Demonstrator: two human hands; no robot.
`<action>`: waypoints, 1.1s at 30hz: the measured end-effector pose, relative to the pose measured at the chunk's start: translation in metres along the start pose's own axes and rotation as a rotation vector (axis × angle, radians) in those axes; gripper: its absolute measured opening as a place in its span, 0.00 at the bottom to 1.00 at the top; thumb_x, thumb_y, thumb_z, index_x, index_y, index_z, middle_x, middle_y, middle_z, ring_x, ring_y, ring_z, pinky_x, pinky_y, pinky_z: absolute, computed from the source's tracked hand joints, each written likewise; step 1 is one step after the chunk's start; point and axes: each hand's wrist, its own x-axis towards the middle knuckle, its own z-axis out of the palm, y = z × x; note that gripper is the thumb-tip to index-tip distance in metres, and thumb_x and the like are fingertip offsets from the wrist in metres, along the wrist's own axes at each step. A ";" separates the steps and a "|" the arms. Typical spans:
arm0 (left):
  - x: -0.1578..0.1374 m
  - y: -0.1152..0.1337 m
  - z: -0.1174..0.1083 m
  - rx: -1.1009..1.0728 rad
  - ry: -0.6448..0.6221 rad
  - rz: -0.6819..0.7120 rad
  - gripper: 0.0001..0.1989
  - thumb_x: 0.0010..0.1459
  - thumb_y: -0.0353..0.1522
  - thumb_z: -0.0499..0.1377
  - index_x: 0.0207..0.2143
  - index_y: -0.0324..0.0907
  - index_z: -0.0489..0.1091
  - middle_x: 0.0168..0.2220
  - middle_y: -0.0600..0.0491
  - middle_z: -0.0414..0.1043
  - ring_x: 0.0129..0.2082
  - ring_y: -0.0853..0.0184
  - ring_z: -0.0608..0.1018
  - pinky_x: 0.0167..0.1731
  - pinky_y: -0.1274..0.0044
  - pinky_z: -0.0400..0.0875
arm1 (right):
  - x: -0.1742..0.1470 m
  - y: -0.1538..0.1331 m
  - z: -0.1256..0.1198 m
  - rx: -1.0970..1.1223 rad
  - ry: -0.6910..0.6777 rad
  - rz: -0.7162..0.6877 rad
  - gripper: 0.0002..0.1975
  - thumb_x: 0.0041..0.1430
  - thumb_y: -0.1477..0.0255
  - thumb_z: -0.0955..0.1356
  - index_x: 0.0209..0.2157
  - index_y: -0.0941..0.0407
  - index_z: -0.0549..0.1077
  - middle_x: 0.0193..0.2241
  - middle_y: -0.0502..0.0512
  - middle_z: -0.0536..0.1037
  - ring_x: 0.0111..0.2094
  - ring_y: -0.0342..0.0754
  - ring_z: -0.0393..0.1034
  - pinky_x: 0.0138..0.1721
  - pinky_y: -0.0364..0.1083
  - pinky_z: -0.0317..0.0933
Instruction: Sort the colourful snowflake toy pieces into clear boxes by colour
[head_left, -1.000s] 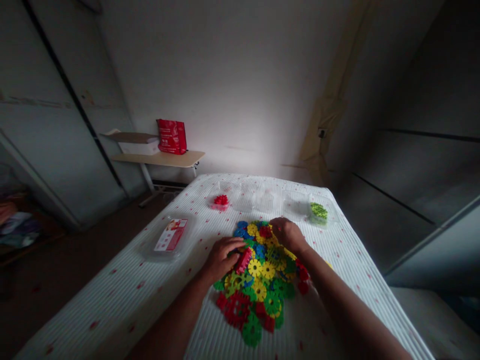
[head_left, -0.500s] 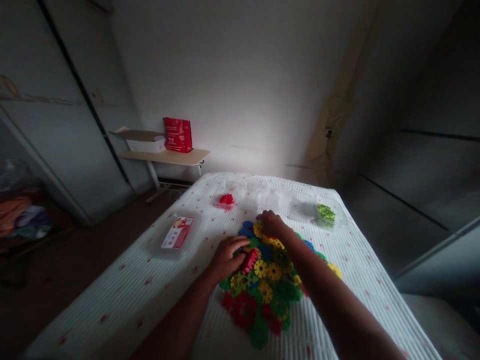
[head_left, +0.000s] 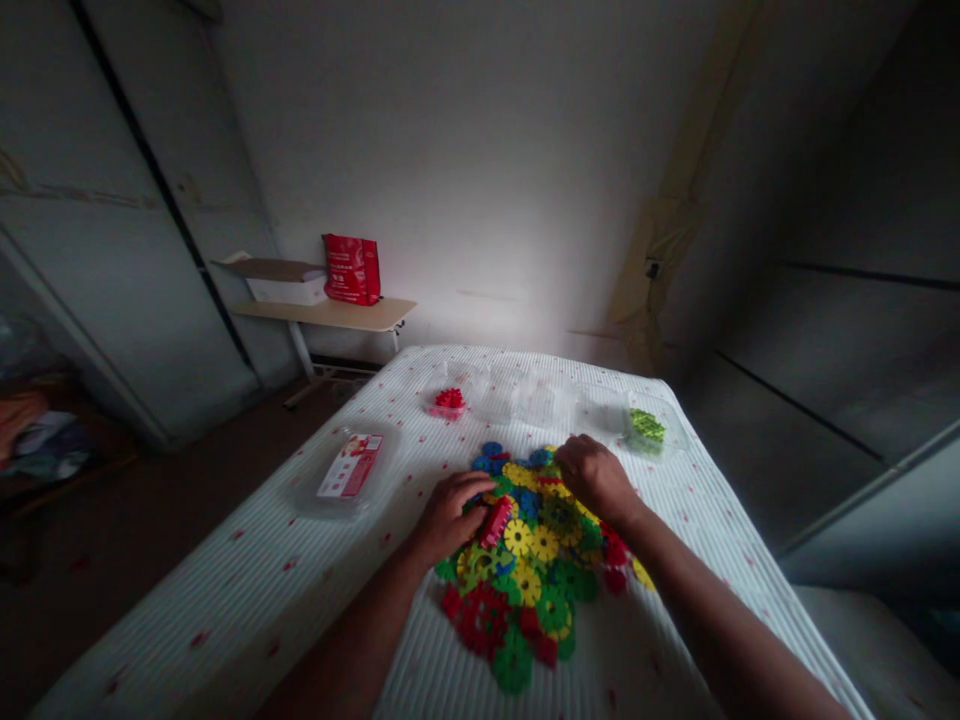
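My left hand point(head_left: 450, 515) is at the left side of a heap of toothed plastic discs point(head_left: 541, 542). Its thumb presses against a short stack of red discs point(head_left: 495, 522), tilted over the heap; the far side of this grip is hidden. My right hand point(head_left: 594, 476) is at the back right of the heap, fingers curled down and pressed together at the discs. Whatever lies between those fingertips is hidden. Yellow, green, blue and red discs overlap in the heap, with a red cluster point(head_left: 481, 620) at its near left.
Behind the heap are a clear tub of red pieces point(head_left: 448, 402) and another with green pieces point(head_left: 646, 426). A labelled clear container point(head_left: 349, 474) lies left on the white dotted cover point(head_left: 300, 610). Against the wall, a side table point(head_left: 352, 314) bears a box point(head_left: 286, 288) and red bag point(head_left: 352, 268).
My right hand has moved right and nearer from the back of the heap, uncovering blue and yellow discs. My left hand stays by the red stack.
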 end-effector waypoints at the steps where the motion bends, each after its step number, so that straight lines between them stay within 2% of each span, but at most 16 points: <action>1: 0.000 0.000 0.000 -0.002 0.000 0.000 0.19 0.48 0.27 0.56 0.43 0.44 0.74 0.48 0.50 0.72 0.49 0.62 0.72 0.53 0.69 0.63 | -0.011 0.001 0.000 0.021 -0.007 -0.022 0.12 0.58 0.77 0.60 0.31 0.58 0.74 0.31 0.58 0.74 0.37 0.49 0.66 0.40 0.46 0.58; 4: 0.000 -0.001 0.001 -0.008 0.005 -0.002 0.19 0.47 0.26 0.56 0.43 0.45 0.74 0.48 0.51 0.72 0.49 0.63 0.72 0.54 0.68 0.63 | -0.036 0.005 -0.003 0.195 -0.095 -0.134 0.08 0.54 0.76 0.64 0.33 0.56 0.75 0.34 0.57 0.75 0.40 0.49 0.67 0.41 0.46 0.60; 7: 0.000 0.000 0.001 -0.011 0.012 -0.004 0.19 0.47 0.26 0.56 0.43 0.45 0.74 0.48 0.51 0.72 0.49 0.63 0.72 0.54 0.68 0.62 | -0.047 0.009 -0.009 0.360 -0.103 -0.147 0.14 0.49 0.80 0.64 0.38 0.55 0.75 0.40 0.55 0.76 0.44 0.48 0.67 0.45 0.46 0.61; 10: 0.000 0.000 0.002 -0.014 0.021 -0.003 0.18 0.48 0.26 0.56 0.43 0.45 0.74 0.48 0.51 0.73 0.49 0.63 0.72 0.54 0.68 0.63 | -0.044 0.010 -0.015 0.358 -0.108 -0.063 0.27 0.41 0.86 0.61 0.44 0.55 0.73 0.44 0.56 0.75 0.47 0.50 0.66 0.48 0.49 0.61; 13: 0.000 0.000 0.003 -0.012 0.027 -0.004 0.18 0.48 0.26 0.56 0.43 0.46 0.74 0.47 0.51 0.73 0.49 0.63 0.72 0.54 0.68 0.63 | -0.035 0.010 -0.015 0.379 -0.163 -0.092 0.34 0.37 0.87 0.60 0.49 0.56 0.70 0.50 0.58 0.72 0.52 0.52 0.62 0.51 0.50 0.59; 15: 0.000 -0.001 0.003 -0.010 0.028 -0.006 0.18 0.48 0.26 0.56 0.43 0.45 0.74 0.48 0.51 0.73 0.49 0.63 0.72 0.54 0.68 0.63 | -0.029 0.010 -0.013 0.419 -0.215 -0.110 0.35 0.36 0.88 0.61 0.50 0.56 0.70 0.51 0.57 0.71 0.54 0.52 0.61 0.54 0.50 0.57; 20: 0.000 -0.003 0.003 -0.015 0.022 -0.015 0.19 0.48 0.26 0.56 0.43 0.46 0.74 0.48 0.51 0.72 0.50 0.63 0.71 0.54 0.68 0.63 | -0.018 0.014 -0.007 0.528 -0.331 -0.075 0.33 0.37 0.86 0.67 0.49 0.54 0.71 0.51 0.56 0.72 0.52 0.52 0.64 0.53 0.50 0.58; 27: 0.000 -0.006 0.004 -0.018 0.019 -0.008 0.19 0.48 0.26 0.56 0.43 0.45 0.73 0.48 0.51 0.72 0.50 0.63 0.71 0.54 0.68 0.62 | -0.020 0.017 0.001 0.497 -0.236 -0.039 0.31 0.40 0.80 0.70 0.51 0.54 0.69 0.49 0.58 0.72 0.49 0.53 0.66 0.50 0.50 0.60; 30: 0.000 -0.005 0.003 -0.020 0.014 -0.009 0.19 0.48 0.26 0.56 0.43 0.46 0.74 0.48 0.51 0.72 0.50 0.63 0.72 0.54 0.68 0.62 | -0.027 0.018 -0.001 0.447 -0.118 0.065 0.32 0.42 0.75 0.70 0.53 0.57 0.66 0.45 0.60 0.73 0.44 0.52 0.69 0.44 0.49 0.63; 33: 0.000 -0.002 0.002 -0.011 0.016 -0.013 0.18 0.48 0.26 0.56 0.43 0.45 0.74 0.48 0.51 0.72 0.50 0.63 0.72 0.54 0.68 0.63 | -0.036 0.011 -0.005 0.393 -0.016 0.198 0.28 0.47 0.70 0.69 0.52 0.58 0.66 0.41 0.59 0.74 0.40 0.51 0.70 0.39 0.47 0.64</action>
